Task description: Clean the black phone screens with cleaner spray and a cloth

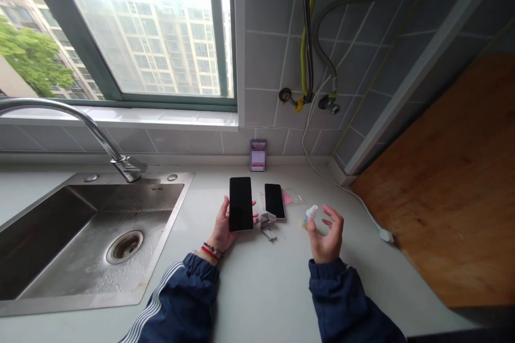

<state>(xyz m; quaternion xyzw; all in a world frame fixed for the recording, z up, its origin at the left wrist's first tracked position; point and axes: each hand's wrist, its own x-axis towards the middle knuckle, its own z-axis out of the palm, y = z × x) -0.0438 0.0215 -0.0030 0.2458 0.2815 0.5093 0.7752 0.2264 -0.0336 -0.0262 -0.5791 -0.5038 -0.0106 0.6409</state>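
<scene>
My left hand (222,228) grips a black phone (240,204) from underneath, screen up, just above the white counter (261,289). A second, smaller black phone (274,200) lies flat on the counter to its right, with a crumpled white wipe (266,222) beside it. My right hand (326,238) hovers palm up with fingers spread and loosely curled, holding nothing. A small white spray bottle (310,215) stands right by its fingertips.
A steel sink (80,236) with a curved tap (60,115) fills the left. A small purple box (258,155) leans on the tiled wall. A pink slip and clear wrapper (290,197) lie behind the phones. A white cable (362,203) runs along a wooden board (446,193).
</scene>
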